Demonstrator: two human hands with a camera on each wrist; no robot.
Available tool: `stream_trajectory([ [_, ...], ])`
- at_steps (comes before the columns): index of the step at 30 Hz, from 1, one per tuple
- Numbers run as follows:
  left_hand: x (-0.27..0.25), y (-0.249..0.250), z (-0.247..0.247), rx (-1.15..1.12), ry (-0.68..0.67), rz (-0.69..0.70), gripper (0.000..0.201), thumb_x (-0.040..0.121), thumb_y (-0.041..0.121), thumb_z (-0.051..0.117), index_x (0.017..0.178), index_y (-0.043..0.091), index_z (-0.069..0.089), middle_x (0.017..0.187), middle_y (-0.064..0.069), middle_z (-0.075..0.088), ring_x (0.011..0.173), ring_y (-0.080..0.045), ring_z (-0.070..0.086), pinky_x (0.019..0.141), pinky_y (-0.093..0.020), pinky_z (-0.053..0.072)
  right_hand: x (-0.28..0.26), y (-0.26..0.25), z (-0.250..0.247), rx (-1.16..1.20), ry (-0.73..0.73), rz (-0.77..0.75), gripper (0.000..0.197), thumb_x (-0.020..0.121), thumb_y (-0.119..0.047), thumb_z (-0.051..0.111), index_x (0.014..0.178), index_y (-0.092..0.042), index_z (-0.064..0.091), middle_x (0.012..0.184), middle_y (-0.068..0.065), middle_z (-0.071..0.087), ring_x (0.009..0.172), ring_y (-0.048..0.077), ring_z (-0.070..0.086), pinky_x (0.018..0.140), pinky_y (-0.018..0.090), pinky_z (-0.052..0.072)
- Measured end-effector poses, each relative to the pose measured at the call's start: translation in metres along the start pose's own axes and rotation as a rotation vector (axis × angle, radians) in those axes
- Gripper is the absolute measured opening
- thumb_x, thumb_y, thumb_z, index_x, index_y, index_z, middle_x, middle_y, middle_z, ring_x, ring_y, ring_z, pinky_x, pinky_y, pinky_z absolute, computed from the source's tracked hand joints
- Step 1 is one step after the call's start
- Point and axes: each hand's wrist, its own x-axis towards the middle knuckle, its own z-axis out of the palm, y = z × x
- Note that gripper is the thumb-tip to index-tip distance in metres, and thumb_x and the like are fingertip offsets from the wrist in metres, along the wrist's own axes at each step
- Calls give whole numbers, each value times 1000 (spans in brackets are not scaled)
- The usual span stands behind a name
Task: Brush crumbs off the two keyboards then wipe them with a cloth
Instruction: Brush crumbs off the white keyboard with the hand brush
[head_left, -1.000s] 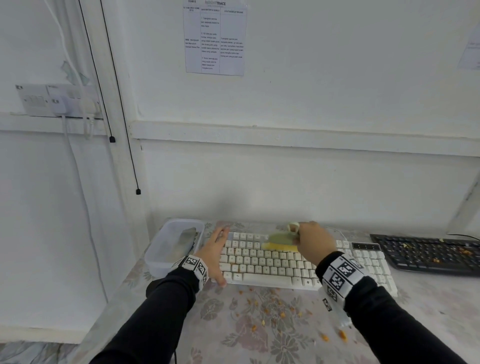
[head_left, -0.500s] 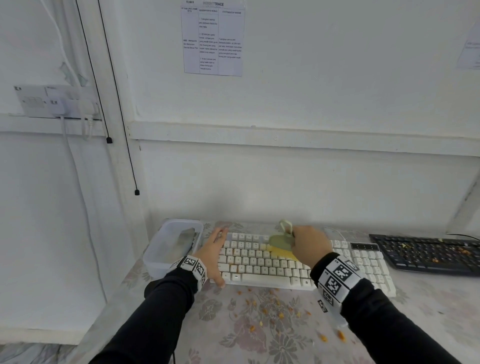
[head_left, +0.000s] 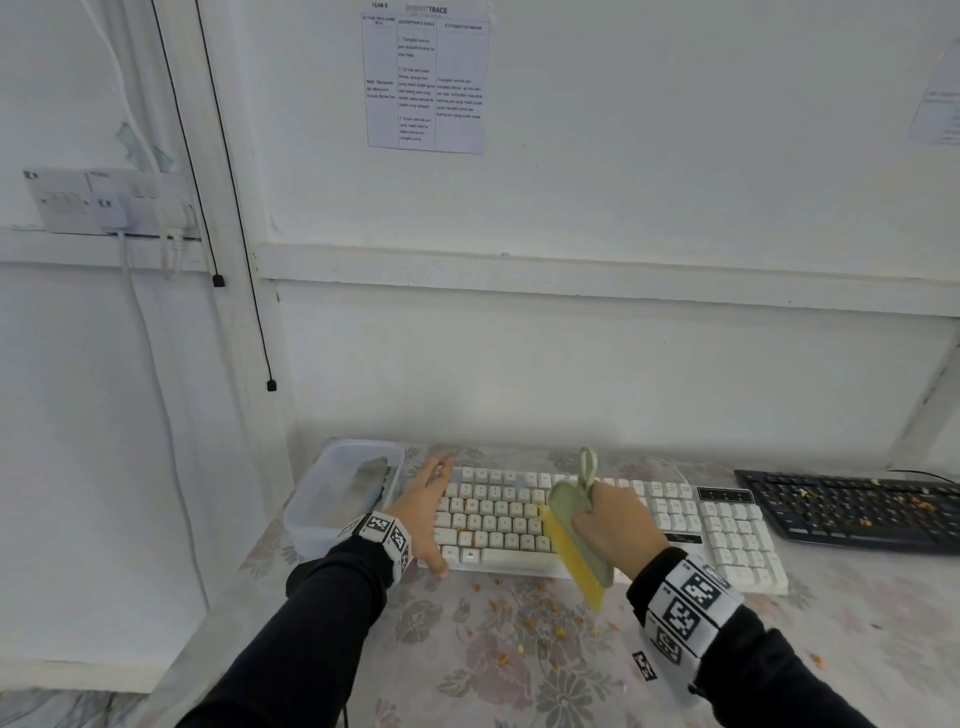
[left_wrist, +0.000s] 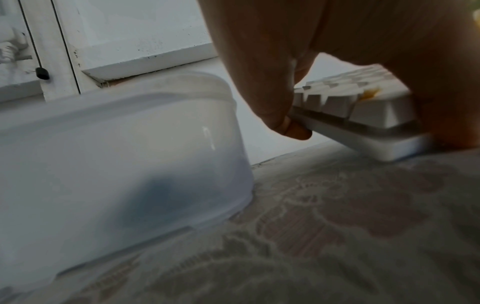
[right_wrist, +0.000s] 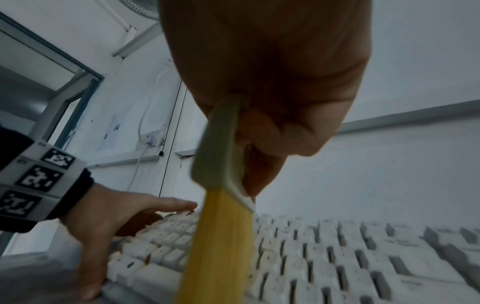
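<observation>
A white keyboard (head_left: 498, 514) lies on the flowered tablecloth, and a black keyboard (head_left: 852, 512) strewn with orange crumbs lies to its right. My left hand (head_left: 428, 514) spans the white keyboard's left end, fingers over the back edge and thumb at the front corner, as the left wrist view shows on the keyboard (left_wrist: 363, 115). My right hand (head_left: 613, 525) grips a small green brush (head_left: 571, 540) with yellow bristles. The bristles hang past the keyboard's front edge. In the right wrist view the brush (right_wrist: 221, 236) stands just above the keys (right_wrist: 363, 257).
Orange crumbs (head_left: 524, 618) lie scattered on the tablecloth in front of the white keyboard. A translucent plastic container (head_left: 322, 499) holding a grey cloth (head_left: 366, 486) stands just left of my left hand. The wall runs close behind the keyboards, and the table's left edge is near the container.
My right hand has swept the brush from the back rows of the white keyboard toward me, past its front edge. My left hand has stayed on the keyboard's left end.
</observation>
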Motion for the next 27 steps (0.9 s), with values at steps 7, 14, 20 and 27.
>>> stream_trajectory([
  [7,-1,1,0,7,1,-7,141,55,19,88,147,16,-18,154,2,-23,145,-18,-4,115,-29,13,10,-4,-5,163,182,16,32,95,-15,41,64,-14,39,58,-2,44,46,7,40,38,13,31],
  [14,0,-1,1,-3,-12,-15,142,54,19,89,148,17,-17,154,1,-24,146,-20,-1,116,-30,16,-1,2,8,59,18,44,31,92,-11,43,64,-19,32,66,-4,42,51,5,39,37,11,27],
  [20,0,-2,1,-4,-10,-9,143,52,20,89,148,19,-18,154,2,-24,145,-20,0,116,-32,17,8,-8,4,126,192,-5,33,94,-15,44,62,-13,38,57,-2,44,45,8,40,39,15,31],
  [27,0,-2,2,-51,15,1,147,51,18,90,145,18,-24,154,1,-23,145,-19,-2,116,-31,13,-5,4,22,-16,-14,24,27,92,-14,44,66,-17,35,66,-5,41,52,4,40,39,13,28],
])
